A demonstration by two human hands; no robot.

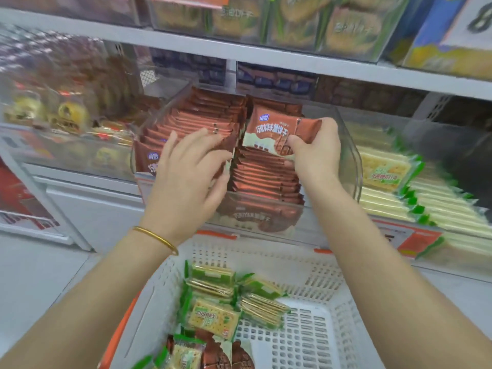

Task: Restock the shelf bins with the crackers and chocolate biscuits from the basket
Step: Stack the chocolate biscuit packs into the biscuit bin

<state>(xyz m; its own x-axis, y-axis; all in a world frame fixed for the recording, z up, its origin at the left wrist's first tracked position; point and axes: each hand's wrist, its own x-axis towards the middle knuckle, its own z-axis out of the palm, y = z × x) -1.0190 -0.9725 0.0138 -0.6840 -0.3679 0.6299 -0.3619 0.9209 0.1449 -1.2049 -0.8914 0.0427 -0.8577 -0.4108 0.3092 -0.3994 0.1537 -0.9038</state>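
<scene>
A clear shelf bin [354,161] holds two rows of brown chocolate biscuit packs [263,177]. My right hand [315,153] pinches one brown chocolate biscuit pack [277,131] above the right row. My left hand [186,166] lies with spread fingers against the left row of packs [191,115], pressing it aside. Below, a white perforated basket [306,272] holds several green cracker packs [213,315] and a few brown biscuit packs [226,355] at its near edge.
To the right, a bin of green-edged cracker packs [386,171] sits on the same shelf. Bins of other pastries [66,113] stand on the left. A white upper shelf board [266,54] runs overhead with more clear bins above it.
</scene>
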